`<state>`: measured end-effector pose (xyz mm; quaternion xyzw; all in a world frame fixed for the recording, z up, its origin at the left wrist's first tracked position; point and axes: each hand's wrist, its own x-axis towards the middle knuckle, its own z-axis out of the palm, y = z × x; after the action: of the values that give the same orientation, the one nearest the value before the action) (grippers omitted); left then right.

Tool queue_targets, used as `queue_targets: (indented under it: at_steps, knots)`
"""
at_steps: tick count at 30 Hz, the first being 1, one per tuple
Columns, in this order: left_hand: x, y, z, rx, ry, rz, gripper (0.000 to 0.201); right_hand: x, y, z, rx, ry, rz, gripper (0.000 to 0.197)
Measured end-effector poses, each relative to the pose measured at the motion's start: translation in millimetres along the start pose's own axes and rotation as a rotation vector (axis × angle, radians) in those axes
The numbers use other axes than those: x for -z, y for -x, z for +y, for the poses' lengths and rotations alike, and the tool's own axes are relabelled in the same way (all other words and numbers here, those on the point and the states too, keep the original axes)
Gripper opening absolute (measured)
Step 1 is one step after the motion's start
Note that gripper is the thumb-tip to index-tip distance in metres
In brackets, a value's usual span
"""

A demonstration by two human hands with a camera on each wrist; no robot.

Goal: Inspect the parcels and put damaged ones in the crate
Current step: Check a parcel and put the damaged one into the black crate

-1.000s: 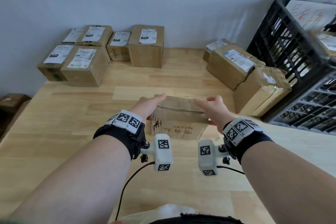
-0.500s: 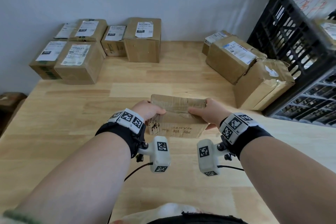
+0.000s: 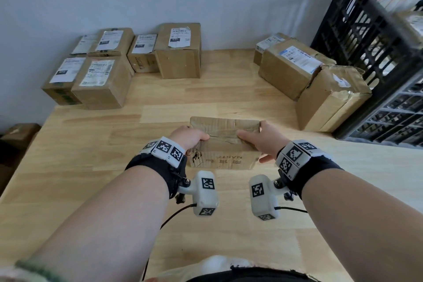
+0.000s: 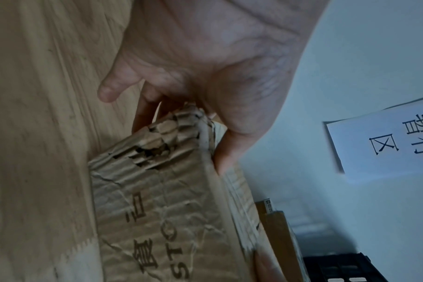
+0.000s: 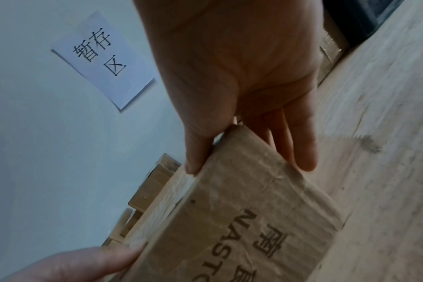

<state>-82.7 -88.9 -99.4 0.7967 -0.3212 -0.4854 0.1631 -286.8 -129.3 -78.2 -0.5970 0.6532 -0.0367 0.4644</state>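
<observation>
A small crumpled brown parcel (image 3: 225, 144) with printed letters is held between both hands over the middle of the wooden table (image 3: 91, 149). My left hand (image 3: 190, 136) grips its left end, thumb on top. My right hand (image 3: 261, 136) grips its right end, thumb on top and fingers underneath. The left wrist view shows a torn, crushed corner (image 4: 155, 145) on the parcel (image 4: 167, 219) by my left hand (image 4: 205, 76). In the right wrist view my right hand (image 5: 249, 95) clamps the parcel (image 5: 242, 219). The black crate (image 3: 375, 57) stands at the right.
Several labelled brown boxes (image 3: 178, 50) stand along the wall at the back left. Three more parcels, one badly crumpled (image 3: 332, 98), lie beside the crate. A paper sign (image 5: 104, 59) hangs on the wall. Bare tabletop lies in front of me.
Both hands went from reaching with spread fingers to gripping the parcel's ends. The parcel has tilted its top face toward me.
</observation>
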Motion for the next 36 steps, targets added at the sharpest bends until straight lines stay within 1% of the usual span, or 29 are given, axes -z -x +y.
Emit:
queue_targets:
  at_steps: [3,6,8,10,12,13,15,17,20,22,24,26,30,36]
  knots:
    - [1.6,18.4,5.0,-0.009,0.026,0.007,0.078,0.1,1.3,3.0,0.011,-0.071,-0.006,0.062]
    - [3.1,37.6,9.9,-0.031,0.079,0.000,0.086,-0.4,0.8,4.6,0.013,-0.246,0.014,0.070]
    - [3.2,45.6,12.0,-0.094,0.165,-0.005,0.080,0.4,1.8,3.9,0.026,-0.340,0.060,0.067]
    - [2.8,49.0,11.9,-0.098,0.255,0.003,0.076,1.5,2.5,4.9,0.035,-0.367,0.112,0.068]
    - [-0.5,47.7,9.7,-0.094,0.273,0.002,0.074,1.9,2.9,8.9,0.034,-0.380,0.144,0.062]
    - [-3.1,46.1,7.8,-0.088,0.262,0.005,0.073,1.7,1.8,12.7,0.034,-0.374,0.154,0.059]
    - [-7.5,44.6,3.2,-0.059,0.262,0.014,0.072,1.4,1.2,19.7,0.030,-0.349,0.155,0.061]
    - [-11.9,42.3,-2.2,-0.023,0.260,0.017,0.071,0.5,1.7,25.0,0.022,-0.313,0.150,0.068]
    - [-19.0,40.3,-9.5,0.040,0.230,0.002,0.077,-3.0,0.7,31.4,-0.007,-0.297,0.112,0.083]
    - [-23.0,38.2,-14.2,0.056,0.208,-0.012,0.070,-5.8,1.5,34.7,-0.017,-0.262,0.080,0.089]
    - [-25.9,38.9,-17.1,0.049,0.220,-0.005,0.060,-8.9,2.7,37.7,-0.016,-0.207,0.059,0.087]
    - [-26.9,39.7,-17.7,0.047,0.233,-0.002,0.054,-12.1,3.6,39.4,-0.024,-0.148,0.042,0.082]
    - [-24.6,38.4,-14.5,0.050,0.177,0.017,0.065,-15.6,1.5,39.8,-0.044,-0.028,0.004,0.070]
    - [-23.8,30.1,-14.0,0.026,0.076,0.026,0.072,-17.0,-5.7,40.1,-0.046,0.047,0.012,0.070]
